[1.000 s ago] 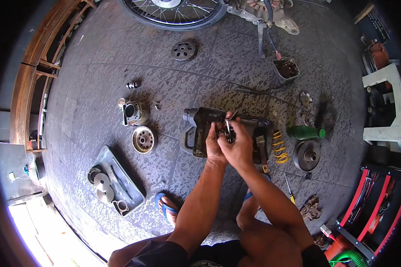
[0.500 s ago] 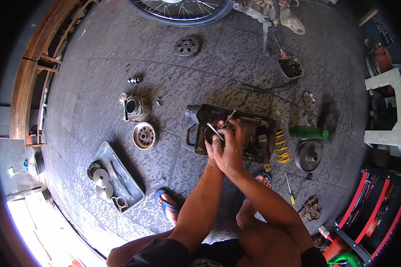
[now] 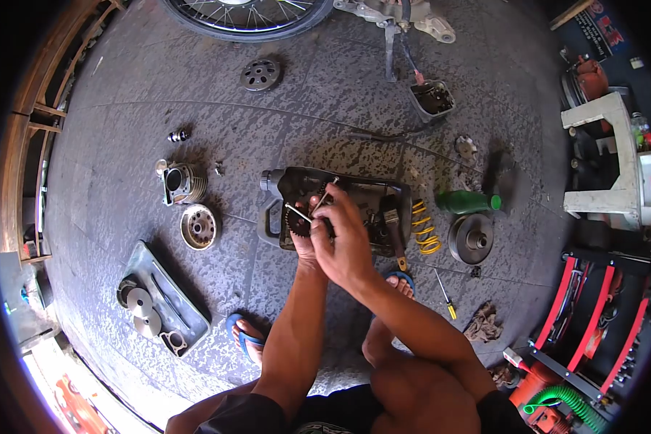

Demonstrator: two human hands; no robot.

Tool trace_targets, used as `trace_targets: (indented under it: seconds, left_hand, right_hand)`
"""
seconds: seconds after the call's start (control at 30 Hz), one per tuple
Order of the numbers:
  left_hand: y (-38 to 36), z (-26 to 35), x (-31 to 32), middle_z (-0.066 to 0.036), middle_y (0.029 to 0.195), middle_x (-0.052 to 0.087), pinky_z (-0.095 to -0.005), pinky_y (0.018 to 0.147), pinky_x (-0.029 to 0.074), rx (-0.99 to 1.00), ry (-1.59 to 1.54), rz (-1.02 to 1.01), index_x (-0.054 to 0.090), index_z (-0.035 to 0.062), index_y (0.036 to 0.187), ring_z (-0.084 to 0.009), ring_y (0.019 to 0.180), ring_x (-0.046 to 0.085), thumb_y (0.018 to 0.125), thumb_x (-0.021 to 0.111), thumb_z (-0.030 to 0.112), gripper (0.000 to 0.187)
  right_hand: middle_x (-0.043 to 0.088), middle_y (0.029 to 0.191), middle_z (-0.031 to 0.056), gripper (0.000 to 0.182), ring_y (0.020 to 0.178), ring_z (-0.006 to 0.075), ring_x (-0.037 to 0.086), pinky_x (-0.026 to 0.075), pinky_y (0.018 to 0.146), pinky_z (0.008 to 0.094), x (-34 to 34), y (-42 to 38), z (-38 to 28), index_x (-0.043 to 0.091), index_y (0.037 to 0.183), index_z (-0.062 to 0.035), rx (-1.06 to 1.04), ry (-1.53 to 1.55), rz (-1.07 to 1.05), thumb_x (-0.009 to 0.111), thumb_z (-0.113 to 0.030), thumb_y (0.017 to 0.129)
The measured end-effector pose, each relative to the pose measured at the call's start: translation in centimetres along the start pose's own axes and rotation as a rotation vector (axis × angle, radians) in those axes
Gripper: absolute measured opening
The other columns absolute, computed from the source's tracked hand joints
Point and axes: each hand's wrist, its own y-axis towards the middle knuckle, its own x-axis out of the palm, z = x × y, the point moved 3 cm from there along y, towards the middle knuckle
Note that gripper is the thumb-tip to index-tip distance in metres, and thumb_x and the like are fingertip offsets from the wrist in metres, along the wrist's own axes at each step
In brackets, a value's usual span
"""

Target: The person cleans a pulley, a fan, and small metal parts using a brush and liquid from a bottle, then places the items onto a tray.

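My left hand is closed around a dark toothed gear, its teeth showing at the left side. Two thin, pale metal rods, perhaps long bolts, stick out by my right hand; one rod points up-left, the other rod up-right. The right fingers are pinched around them over the gear. Both hands are above a cut-open black jerrycan lying flat as a tray, with dark parts inside. A paintbrush rests across its right end.
To the right are a yellow coil spring, a green bottle, a pulley and a screwdriver. At left lie an engine cylinder, a round drum and a grey tray. A wheel stands ahead.
The whole view has shifted, so the floor items appear farther left. Both hands stay over the jerrycan, still holding the gear and rods, with slight finger movement.
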Motion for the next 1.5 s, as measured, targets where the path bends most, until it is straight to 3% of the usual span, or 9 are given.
trace_targets:
  seconds: [0.13,0.3,0.47,0.57,0.73,0.93,1.03,1.33,1.5]
  left_hand:
    - [-0.9,0.0,6.4,-0.014,0.114,0.07,-0.0512,0.104,0.047,-0.178,-0.039,0.096,0.073,0.0074,0.092,-0.037,0.112,0.063,0.091,0.06,0.044,0.038]
    - [-0.8,0.0,7.7,-0.015,0.116,0.07,-0.0534,0.108,0.044,-0.161,-0.037,0.08,0.075,0.0054,0.095,-0.0397,0.114,0.061,0.087,0.066,0.039,0.035]
    - [-0.9,-0.1,8.5,-0.015,0.114,0.07,-0.054,0.109,0.041,-0.161,0.022,0.019,0.074,0.0091,0.089,-0.0398,0.115,0.061,0.09,0.062,0.037,0.031]
    - [-1.2,-0.3,8.6,-0.015,0.115,0.07,-0.0535,0.109,0.042,-0.128,0.078,0.074,0.074,0.0085,0.09,-0.0397,0.115,0.061,0.092,0.06,0.04,0.034]
    - [-2.3,-0.9,9.6,-0.013,0.113,0.07,-0.0534,0.108,0.043,-0.167,0.092,0.067,0.075,0.0135,0.084,-0.0383,0.112,0.062,0.088,0.062,0.039,0.029]
    - [-2.6,-1.3,10.4,-0.013,0.108,0.071,-0.0519,0.109,0.042,-0.18,0.15,0.064,0.073,0.0067,0.089,-0.0389,0.113,0.061,0.086,0.067,0.035,0.029]
    - [-2.7,-1.5,10.6,-0.014,0.108,0.071,-0.0519,0.109,0.043,-0.162,0.146,0.067,0.072,0.0062,0.089,-0.0381,0.112,0.061,0.088,0.066,0.034,0.029]
    - [-1.6,-2.2,9.7,-0.016,0.107,0.069,-0.0525,0.101,0.05,-0.116,0.121,0.16,0.069,0.0034,0.092,-0.0372,0.105,0.064,0.096,0.053,0.029,0.03]
    - [-1.8,-1.6,9.7,-0.016,0.112,0.067,-0.0512,0.096,0.053,-0.145,0.101,0.099,0.068,0.004,0.095,-0.0373,0.109,0.062,0.098,0.052,0.028,0.029]
  right_hand:
    - [0.066,0.116,0.0154,0.012,0.102,0.0267,0.067,0.053,0.087,0.036,-2.6,-0.1,3.9,0.063,0.102,-0.0005,0.397,0.549,0.012,0.06,-0.011,0.097]
    - [0.069,0.095,0.0092,0.013,0.075,0.0145,0.065,0.054,0.067,0.0279,-8.7,-1.8,8.3,0.063,0.105,-0.0026,0.732,0.687,0.041,0.06,-0.013,0.097]
    - [0.067,0.085,0.0104,0.024,0.061,0.0181,0.059,0.051,0.056,0.029,-15.3,-7.0,16.6,0.061,0.101,-0.0022,1.005,0.916,0.515,0.05,-0.023,0.098]
    - [0.068,0.09,0.0142,0.065,0.068,0.0219,0.066,0.059,0.06,0.03,-16.0,-8.0,20.8,0.059,0.107,0.005,1.191,1.629,0.498,0.039,-0.056,0.1]
    - [0.068,0.099,0.0198,0.085,0.07,0.0257,0.068,0.062,0.063,0.0302,-14.7,-4.4,25.1,0.057,0.112,0.007,1.266,1.967,0.304,0.037,-0.073,0.093]
    - [0.068,0.098,0.0179,0.067,0.08,0.0266,0.069,0.062,0.066,0.032,-13.0,-2.6,27.7,0.059,0.113,0.0028,1.183,1.936,0.298,0.051,-0.061,0.095]
    - [0.065,0.112,0.0135,0.037,0.094,0.0272,0.068,0.062,0.075,0.0365,-15.8,-1.8,18.2,0.058,0.116,-0.0029,0.861,1.45,0.609,0.073,-0.026,0.09]
    - [0.064,0.116,0.0168,0.051,0.097,0.0244,0.068,0.059,0.082,0.0363,-17.4,-4.3,1.8,0.051,0.122,0.0056,0.209,0.665,0.312,0.078,-0.004,0.08]
    - [0.064,0.117,0.0175,0.065,0.105,0.0244,0.064,0.053,0.092,0.0387,-15.6,-4.6,-0.5,0.049,0.122,0.0041,0.15,0.596,0.182,0.087,-0.015,0.074]
